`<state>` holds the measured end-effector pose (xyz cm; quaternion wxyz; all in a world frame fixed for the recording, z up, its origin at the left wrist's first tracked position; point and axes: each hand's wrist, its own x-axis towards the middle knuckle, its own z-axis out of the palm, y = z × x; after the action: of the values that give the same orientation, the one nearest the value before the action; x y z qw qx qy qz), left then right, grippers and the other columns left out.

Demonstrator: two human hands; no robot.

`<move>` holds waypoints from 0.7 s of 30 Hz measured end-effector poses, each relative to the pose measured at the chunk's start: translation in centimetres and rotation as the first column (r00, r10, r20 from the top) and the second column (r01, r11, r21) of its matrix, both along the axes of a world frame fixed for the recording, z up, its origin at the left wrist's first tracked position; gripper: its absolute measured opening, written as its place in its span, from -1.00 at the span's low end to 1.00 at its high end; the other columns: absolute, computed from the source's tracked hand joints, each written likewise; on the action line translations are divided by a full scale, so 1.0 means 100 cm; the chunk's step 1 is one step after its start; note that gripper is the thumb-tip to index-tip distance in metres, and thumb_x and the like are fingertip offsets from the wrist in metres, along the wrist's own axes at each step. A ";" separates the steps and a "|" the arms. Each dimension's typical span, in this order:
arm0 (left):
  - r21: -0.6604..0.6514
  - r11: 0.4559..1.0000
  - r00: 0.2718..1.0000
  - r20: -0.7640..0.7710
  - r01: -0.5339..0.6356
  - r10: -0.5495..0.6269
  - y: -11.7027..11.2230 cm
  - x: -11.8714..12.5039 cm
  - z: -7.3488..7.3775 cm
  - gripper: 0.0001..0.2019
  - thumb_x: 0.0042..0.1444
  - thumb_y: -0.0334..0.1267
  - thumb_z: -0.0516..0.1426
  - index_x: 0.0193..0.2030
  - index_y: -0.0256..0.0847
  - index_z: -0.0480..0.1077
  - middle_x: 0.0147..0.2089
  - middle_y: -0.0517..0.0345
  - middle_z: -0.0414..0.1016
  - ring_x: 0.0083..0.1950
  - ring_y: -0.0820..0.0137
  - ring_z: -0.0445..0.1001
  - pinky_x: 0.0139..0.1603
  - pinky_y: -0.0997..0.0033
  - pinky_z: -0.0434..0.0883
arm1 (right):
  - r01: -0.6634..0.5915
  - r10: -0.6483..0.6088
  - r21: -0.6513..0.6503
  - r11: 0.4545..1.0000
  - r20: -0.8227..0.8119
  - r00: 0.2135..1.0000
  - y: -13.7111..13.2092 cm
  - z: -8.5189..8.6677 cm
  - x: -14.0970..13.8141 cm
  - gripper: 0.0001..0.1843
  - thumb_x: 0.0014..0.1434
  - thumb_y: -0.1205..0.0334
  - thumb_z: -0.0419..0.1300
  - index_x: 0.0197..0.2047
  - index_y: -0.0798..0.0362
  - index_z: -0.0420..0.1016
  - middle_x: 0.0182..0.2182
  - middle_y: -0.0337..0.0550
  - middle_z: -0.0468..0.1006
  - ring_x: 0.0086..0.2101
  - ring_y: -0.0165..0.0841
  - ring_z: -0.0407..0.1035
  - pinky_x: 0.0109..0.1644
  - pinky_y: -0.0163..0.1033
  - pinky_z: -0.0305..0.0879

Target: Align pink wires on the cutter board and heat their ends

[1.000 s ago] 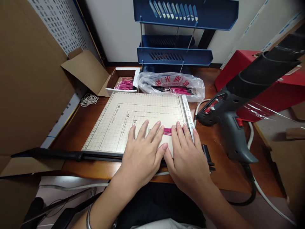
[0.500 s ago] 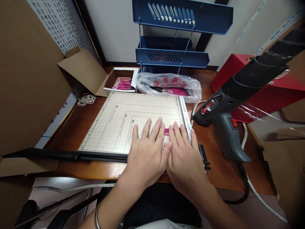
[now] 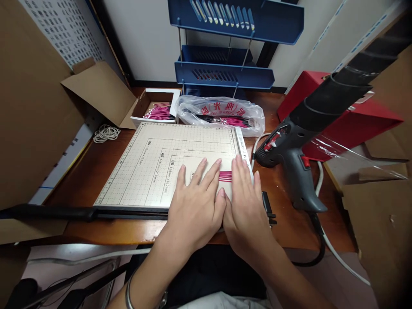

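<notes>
Both hands rest palm down, side by side, at the right part of a cream paper cutter [image 3: 128,167] marked with a grid and paper sizes. Several thin magenta wires [image 3: 225,176] lie side by side on its board, visible in the gap between my hands. My left hand [image 3: 196,206] lies flat with fingers spread, over the wires' left ends. My right hand [image 3: 246,201] lies over their right ends beside the cutter's white edge strip, its fingers straight and mostly together. The wire ends are hidden beneath the fingers.
The cutter's black handle [image 3: 51,212] juts out at left. Behind the board stand a small box [image 3: 138,112] of magenta wires and a clear plastic bag [image 3: 257,122] with more. A heat gun [image 3: 289,159] lies at right before a red box [image 3: 376,120]; blue shelves [image 3: 225,76] rise behind.
My hands have moved slightly apart, so more of the magenta wires shows between them. The right hand's fingers have drawn closer together. The whole view has shifted a little.
</notes>
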<state>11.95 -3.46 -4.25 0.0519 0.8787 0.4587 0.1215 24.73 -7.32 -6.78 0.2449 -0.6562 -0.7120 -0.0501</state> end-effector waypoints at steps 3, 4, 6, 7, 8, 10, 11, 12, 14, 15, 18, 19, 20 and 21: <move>0.046 0.999 1.000 0.002 0.012 -0.012 -0.001 0.004 -0.003 -0.46 0.45 -0.22 -0.22 0.46 -0.32 0.19 0.55 0.13 0.05 0.56 0.08 0.06 0.51 -0.41 -0.05 | 0.068 -0.053 0.071 0.995 -0.198 0.979 -0.002 0.006 0.015 -0.37 0.46 0.29 -0.21 0.53 0.23 -0.16 0.51 0.17 -0.03 0.49 -0.17 -0.16 0.50 0.22 -0.07; 0.062 0.998 1.000 0.002 0.017 -0.017 -0.001 0.005 -0.003 -0.46 0.44 -0.22 -0.22 0.46 -0.33 0.19 0.55 0.13 0.05 0.56 0.08 0.06 0.51 -0.42 -0.08 | 0.093 -0.069 0.083 0.992 -0.253 0.965 -0.002 0.007 0.022 -0.38 0.46 0.28 -0.19 0.52 0.18 -0.13 0.51 0.16 -0.01 0.49 -0.14 -0.13 0.49 0.26 -0.08; 0.085 0.996 1.000 0.000 0.027 -0.027 -0.001 0.008 -0.005 -0.46 0.44 -0.23 -0.22 0.45 -0.34 0.20 0.55 0.13 0.04 0.56 0.08 0.08 0.52 -0.42 -0.13 | 0.109 -0.073 0.080 0.991 -0.361 0.930 0.000 0.010 0.036 -0.40 0.43 0.25 -0.11 0.49 0.09 0.00 0.49 0.12 0.07 0.46 -0.11 -0.03 0.48 0.29 -0.07; 0.094 0.995 0.999 -0.004 0.032 -0.032 -0.001 0.010 -0.005 -0.46 0.45 -0.23 -0.22 0.45 -0.35 0.20 0.55 0.13 0.04 0.55 0.09 0.09 0.53 -0.40 -0.13 | 0.105 -0.068 0.067 0.992 -0.419 0.905 0.002 0.010 0.042 -0.40 0.41 0.23 -0.07 0.47 0.06 0.04 0.47 0.09 0.12 0.44 -0.10 0.02 0.48 0.29 -0.06; 0.100 0.994 0.999 -0.009 0.036 -0.035 -0.001 0.011 -0.006 -0.46 0.45 -0.23 -0.22 0.45 -0.35 0.20 0.55 0.13 0.04 0.55 0.10 0.10 0.53 -0.37 -0.13 | 0.102 -0.068 0.047 0.994 -0.472 0.879 0.005 0.011 0.048 -0.40 0.38 0.21 -0.02 0.45 0.03 0.08 0.45 0.08 0.17 0.42 -0.10 0.07 0.48 0.28 -0.04; 0.108 0.993 0.999 -0.023 0.046 -0.044 -0.001 0.014 -0.007 -0.46 0.46 -0.23 -0.23 0.46 -0.35 0.19 0.56 0.12 0.04 0.55 0.13 0.11 0.55 -0.31 -0.12 | 0.089 -0.075 0.000 0.996 -0.546 0.834 0.010 0.011 0.055 -0.44 0.35 0.18 0.03 0.39 0.00 0.16 0.40 0.06 0.26 0.39 -0.10 0.12 0.48 0.28 -0.02; 0.109 0.993 0.998 -0.031 0.052 -0.049 -0.001 0.016 -0.007 -0.45 0.46 -0.22 -0.23 0.46 -0.36 0.19 0.56 0.11 0.04 0.55 0.13 0.11 0.55 -0.28 -0.11 | 0.075 -0.078 -0.028 0.997 -0.561 0.824 0.012 0.011 0.057 -0.49 0.35 0.17 0.04 0.34 -0.01 0.21 0.38 0.06 0.28 0.39 -0.10 0.13 0.48 0.28 -0.02; 0.108 0.993 0.998 -0.039 0.057 -0.053 -0.001 0.016 -0.007 -0.45 0.46 -0.22 -0.24 0.46 -0.37 0.18 0.56 0.09 0.04 0.55 0.14 0.11 0.55 -0.26 -0.09 | 0.053 -0.076 -0.056 0.997 -0.562 0.824 0.015 0.011 0.058 -0.54 0.34 0.16 0.04 0.28 -0.02 0.25 0.38 0.06 0.28 0.39 -0.10 0.12 0.48 0.28 -0.02; 0.107 0.992 0.997 -0.050 0.066 -0.061 -0.001 0.017 -0.007 -0.44 0.46 -0.21 -0.24 0.47 -0.40 0.17 0.56 0.07 0.03 0.55 0.15 0.11 0.55 -0.22 -0.06 | -0.009 -0.057 -0.121 0.993 -0.526 0.848 0.018 0.011 0.059 -0.64 0.35 0.15 0.02 0.18 -0.03 0.31 0.40 0.04 0.23 0.41 -0.11 0.06 0.49 0.28 -0.06; 0.106 0.992 0.997 -0.053 0.069 -0.064 -0.001 0.017 -0.008 -0.44 0.46 -0.21 -0.25 0.47 -0.41 0.16 0.56 0.07 0.03 0.55 0.16 0.11 0.55 -0.22 -0.05 | -0.038 -0.044 -0.155 0.987 -0.497 0.867 0.020 0.011 0.059 -0.67 0.36 0.15 0.01 0.15 -0.03 0.33 0.43 0.03 0.18 0.43 -0.12 0.01 0.50 0.29 -0.11; 0.104 0.992 0.996 -0.054 0.073 -0.067 0.000 0.016 -0.008 -0.44 0.46 -0.22 -0.26 0.47 -0.41 0.15 0.56 0.07 0.04 0.53 0.14 0.14 0.53 -0.26 -0.04 | -0.081 -0.025 -0.242 0.967 -0.405 0.914 0.022 0.009 0.058 -0.69 0.40 0.15 -0.05 0.12 -0.01 0.33 0.49 0.02 0.04 0.49 -0.10 -0.18 0.53 0.32 -0.28; 0.103 0.992 0.996 -0.053 0.073 -0.068 0.000 0.016 -0.008 -0.44 0.46 -0.22 -0.26 0.47 -0.41 0.16 0.56 0.07 0.04 0.53 0.14 0.15 0.53 -0.27 -0.04 | -0.078 -0.027 -0.260 0.962 -0.379 0.925 0.023 0.008 0.057 -0.69 0.41 0.15 -0.07 0.12 0.00 0.33 0.50 0.02 0.00 0.50 -0.09 -0.23 0.53 0.33 -0.31; 0.103 0.992 0.996 -0.051 0.074 -0.069 0.000 0.016 -0.008 -0.44 0.46 -0.22 -0.26 0.47 -0.41 0.16 0.56 0.06 0.04 0.53 0.14 0.15 0.53 -0.26 -0.03 | -0.068 -0.034 -0.269 0.961 -0.356 0.934 0.023 0.008 0.055 -0.69 0.41 0.15 -0.09 0.11 0.01 0.34 0.51 0.02 -0.03 0.50 -0.07 -0.25 0.53 0.34 -0.33; 0.104 0.992 0.996 -0.049 0.076 -0.071 0.000 0.016 -0.008 -0.44 0.46 -0.22 -0.26 0.46 -0.42 0.16 0.56 0.06 0.05 0.53 0.14 0.15 0.53 -0.25 -0.03 | -0.052 -0.044 -0.269 0.962 -0.336 0.941 0.023 0.008 0.053 -0.68 0.42 0.16 -0.10 0.10 0.02 0.34 0.51 0.02 -0.04 0.50 -0.05 -0.26 0.53 0.34 -0.33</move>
<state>13.56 -3.41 -5.06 -0.0006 0.8991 0.4199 0.1237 30.07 -5.01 -6.03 0.2707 -0.6811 -0.6606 0.1629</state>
